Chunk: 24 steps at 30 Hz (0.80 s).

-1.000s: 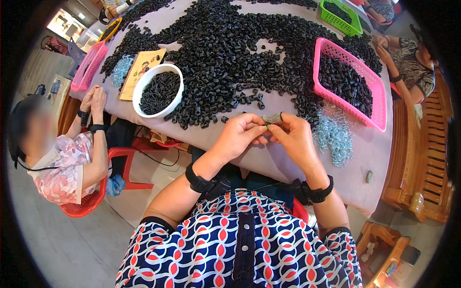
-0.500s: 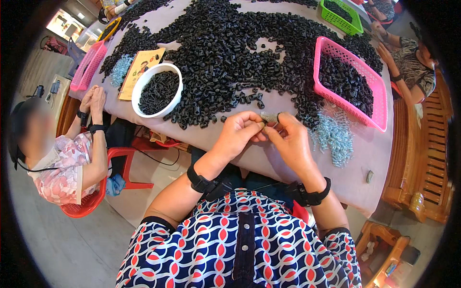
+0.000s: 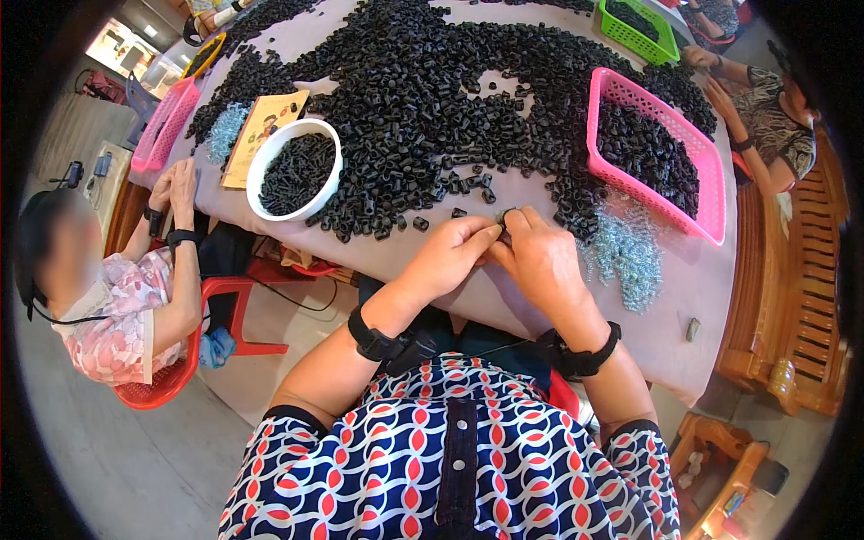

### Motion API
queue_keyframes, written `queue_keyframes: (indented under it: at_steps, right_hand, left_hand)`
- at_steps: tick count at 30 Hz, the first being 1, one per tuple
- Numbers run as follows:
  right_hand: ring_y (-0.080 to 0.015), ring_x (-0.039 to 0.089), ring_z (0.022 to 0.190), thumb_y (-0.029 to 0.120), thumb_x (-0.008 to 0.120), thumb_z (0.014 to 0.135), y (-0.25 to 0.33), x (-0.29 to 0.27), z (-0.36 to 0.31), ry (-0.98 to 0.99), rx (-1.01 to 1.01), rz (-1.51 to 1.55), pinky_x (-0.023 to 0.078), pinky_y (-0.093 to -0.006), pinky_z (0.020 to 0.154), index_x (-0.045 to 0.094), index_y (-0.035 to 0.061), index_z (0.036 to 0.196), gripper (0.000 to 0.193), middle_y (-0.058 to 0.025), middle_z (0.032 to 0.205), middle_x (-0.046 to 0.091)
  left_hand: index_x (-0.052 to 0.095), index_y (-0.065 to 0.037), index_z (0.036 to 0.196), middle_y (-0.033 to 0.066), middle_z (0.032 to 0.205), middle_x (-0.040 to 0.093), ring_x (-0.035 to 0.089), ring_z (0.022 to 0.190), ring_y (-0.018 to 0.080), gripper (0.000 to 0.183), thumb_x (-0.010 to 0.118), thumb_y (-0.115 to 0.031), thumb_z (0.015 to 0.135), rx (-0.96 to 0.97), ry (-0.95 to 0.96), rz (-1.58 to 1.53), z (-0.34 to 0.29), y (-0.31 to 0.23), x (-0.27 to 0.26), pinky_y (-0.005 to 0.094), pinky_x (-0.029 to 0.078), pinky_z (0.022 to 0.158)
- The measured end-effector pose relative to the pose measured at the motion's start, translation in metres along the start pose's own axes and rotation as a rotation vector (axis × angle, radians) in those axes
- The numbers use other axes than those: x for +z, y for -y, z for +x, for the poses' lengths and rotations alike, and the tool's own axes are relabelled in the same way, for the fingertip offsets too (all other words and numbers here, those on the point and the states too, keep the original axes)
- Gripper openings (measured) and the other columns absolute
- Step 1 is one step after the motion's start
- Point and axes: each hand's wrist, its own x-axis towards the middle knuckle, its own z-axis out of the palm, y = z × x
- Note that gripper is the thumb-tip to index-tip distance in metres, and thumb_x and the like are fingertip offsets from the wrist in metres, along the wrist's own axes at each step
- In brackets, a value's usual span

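Observation:
My left hand (image 3: 454, 255) and my right hand (image 3: 544, 261) meet at the table's near edge, in front of the pile of small black tubular plastic parts (image 3: 405, 117). Both hands are closed, thumbs and fingertips pinched together. Whatever lies between them is hidden by the fingers. A greyish wrap (image 3: 503, 217) shows at the fingertips of my right hand. Just right of that hand lies a heap of pale blue, clear coil-like pieces (image 3: 625, 256). Left of my hands stands a round white bowl (image 3: 335, 180) holding thin black pieces.
A pink basket (image 3: 720, 211) of black parts stands at the right, a green basket (image 3: 670, 52) behind it. A yellow booklet (image 3: 247, 144) lies beside the bowl. A small grey piece (image 3: 693, 329) rests near the right edge. People sit at the left and right sides.
My right hand has turned over so its back now faces up, its fingers curled more over the fingertips of my left. The greyish wrap shows less. The left hand has barely shifted.

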Motion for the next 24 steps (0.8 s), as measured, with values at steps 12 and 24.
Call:
queue_keyframes:
  at_steps: [12, 24]
  right_hand:
    - [-0.0332, 0.062, 0.063, 0.024, 0.070, 0.081, 0.000, 0.005, -0.009, 0.033, -0.019, 0.052, 0.050, -0.0412, 0.054, 0.056, 0.0052, 0.080, 0.024, -0.0127, 0.076, 0.060]
    - [-0.0327, 0.064, 0.065, 0.027, 0.071, 0.078, -0.003, -0.003, -0.023, 0.046, 0.060, 0.102, 0.051, -0.0419, 0.057, 0.058, 0.0055, 0.082, 0.026, -0.0132, 0.077, 0.062]
  left_hand:
    - [0.066, 0.000, 0.098, 0.0056, 0.084, 0.070, 0.066, 0.074, 0.0103, 0.032, 0.045, -0.025, 0.104, -0.110, 0.198, 0.007, -0.002, 0.003, -0.005, 0.0224, 0.052, 0.069]
    - [0.066, 0.001, 0.099, 0.0040, 0.088, 0.069, 0.064, 0.076, 0.0089, 0.023, 0.054, -0.019, 0.100, -0.078, 0.247, 0.008, -0.003, 0.004, -0.002, 0.0224, 0.052, 0.070]
